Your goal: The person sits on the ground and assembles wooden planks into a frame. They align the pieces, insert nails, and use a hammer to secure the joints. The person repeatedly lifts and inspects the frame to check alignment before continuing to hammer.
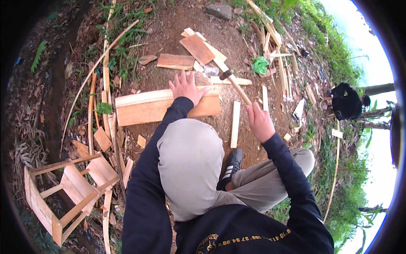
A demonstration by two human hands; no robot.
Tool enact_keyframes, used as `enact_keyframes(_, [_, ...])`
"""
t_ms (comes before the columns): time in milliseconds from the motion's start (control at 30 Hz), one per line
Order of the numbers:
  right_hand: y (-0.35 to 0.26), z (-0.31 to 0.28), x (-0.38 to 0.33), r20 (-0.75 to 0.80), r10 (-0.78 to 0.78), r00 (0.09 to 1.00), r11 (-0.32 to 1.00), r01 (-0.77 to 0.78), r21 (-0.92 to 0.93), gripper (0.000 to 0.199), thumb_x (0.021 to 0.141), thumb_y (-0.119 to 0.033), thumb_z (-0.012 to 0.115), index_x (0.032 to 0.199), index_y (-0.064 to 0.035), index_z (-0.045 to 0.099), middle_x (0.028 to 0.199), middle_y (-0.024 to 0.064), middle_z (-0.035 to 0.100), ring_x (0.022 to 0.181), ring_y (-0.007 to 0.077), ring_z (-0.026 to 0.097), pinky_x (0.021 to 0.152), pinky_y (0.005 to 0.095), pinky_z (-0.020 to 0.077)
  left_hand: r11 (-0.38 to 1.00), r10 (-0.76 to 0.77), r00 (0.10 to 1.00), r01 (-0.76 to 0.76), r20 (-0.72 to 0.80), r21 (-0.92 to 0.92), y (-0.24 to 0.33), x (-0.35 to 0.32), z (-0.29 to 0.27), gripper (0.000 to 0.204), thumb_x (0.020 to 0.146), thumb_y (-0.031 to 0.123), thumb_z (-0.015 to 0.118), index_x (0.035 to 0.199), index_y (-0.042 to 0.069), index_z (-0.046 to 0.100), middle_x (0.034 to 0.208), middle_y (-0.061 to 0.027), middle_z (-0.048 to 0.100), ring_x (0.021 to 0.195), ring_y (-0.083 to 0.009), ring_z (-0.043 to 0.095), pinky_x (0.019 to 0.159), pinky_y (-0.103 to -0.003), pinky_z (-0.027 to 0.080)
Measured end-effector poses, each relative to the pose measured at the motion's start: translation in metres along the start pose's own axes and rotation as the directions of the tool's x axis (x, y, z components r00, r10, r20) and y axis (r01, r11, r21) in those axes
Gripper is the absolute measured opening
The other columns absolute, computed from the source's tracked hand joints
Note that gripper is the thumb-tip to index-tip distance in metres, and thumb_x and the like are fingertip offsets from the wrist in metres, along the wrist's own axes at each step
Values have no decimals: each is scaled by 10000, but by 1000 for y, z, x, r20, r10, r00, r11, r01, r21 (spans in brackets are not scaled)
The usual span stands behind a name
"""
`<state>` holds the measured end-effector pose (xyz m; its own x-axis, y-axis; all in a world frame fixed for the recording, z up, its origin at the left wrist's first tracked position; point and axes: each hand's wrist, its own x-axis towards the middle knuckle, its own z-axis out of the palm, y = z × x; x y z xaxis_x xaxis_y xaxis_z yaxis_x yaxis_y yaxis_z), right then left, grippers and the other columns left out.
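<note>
My left hand (188, 88) lies flat with its fingers spread on a wide, pale wooden plank (146, 111), which rests on the ground before my knees. Along the plank's far side runs a lighter edge. In my right hand (260, 122) is the wooden handle of a hammer (239, 88), gripped near its lower end. Its small dark head points away from me, just beyond the plank's right end, over loose wood strips. A narrow pale batten (235, 124) lies between the plank and my right hand.
Loose boards (197, 49) are scattered beyond the plank, near a green plastic bag (260, 65). A slatted wooden frame (72, 186) stands at the lower left. A handsaw (298, 111) lies to the right. Farther right, a person in dark clothes (347, 101) crouches.
</note>
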<state>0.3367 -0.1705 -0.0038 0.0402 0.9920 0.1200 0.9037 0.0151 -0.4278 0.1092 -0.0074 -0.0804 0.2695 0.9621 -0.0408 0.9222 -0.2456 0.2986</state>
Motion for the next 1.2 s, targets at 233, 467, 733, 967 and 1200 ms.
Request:
enact_keyframes(233, [-13, -19, 18, -12, -51, 999, 996, 50, -71, 307, 1027, -328, 447, 903, -47, 450, 568, 239, 555, 535, 444, 581, 459, 515, 450, 1000, -23, 999, 24, 33, -15, -2, 1, -2, 898, 817, 713, 546, 1491, 167, 311, 1551, -195, 237, 1421, -416, 226, 1119, -634, 149])
enact_keyframes(467, [-13, 6, 3, 104, -8, 995, 989, 24, -149, 340, 1033, -343, 422, 896, -35, 464, 581, 255, 569, 553, 452, 593, 491, 533, 473, 1000, -27, 1000, 27, 9, 9, 1, 0, -1, 902, 816, 724, 539, 1488, 167, 312, 1532, -190, 261, 1406, -407, 244, 1113, -633, 155])
enact_keyframes(733, [-35, -24, 22, -125, 18, 992, 986, 2, 164, 317, 1035, -322, 428, 902, -36, 467, 564, 229, 548, 540, 451, 577, 479, 536, 456, 999, -20, 1000, 20, 7, -33, -5, -3, -2, 879, 819, 719, 541, 1470, 166, 333, 1539, -196, 247, 1423, -419, 216, 1118, -644, 136])
enact_keyframes(967, [-16, -18, 27, 81, -43, 996, 994, 51, -97, 335, 1030, -341, 430, 918, -29, 481, 566, 244, 558, 544, 466, 581, 485, 547, 463, 1000, -23, 1000, 23, 17, -19, -5, 1, 0, 883, 816, 702, 562, 1476, 170, 313, 1544, -194, 238, 1425, -426, 210, 1116, -653, 133])
enact_keyframes(1200, [-12, -4, 13, 63, 12, 998, 994, -5, -107, 294, 1031, -311, 437, 907, -47, 475, 553, 227, 550, 534, 448, 587, 456, 530, 463, 999, -23, 997, 25, 70, -31, 4, -2, -6, 914, 813, 711, 554, 1490, 155, 292, 1558, -201, 223, 1439, -408, 202, 1140, -619, 120])
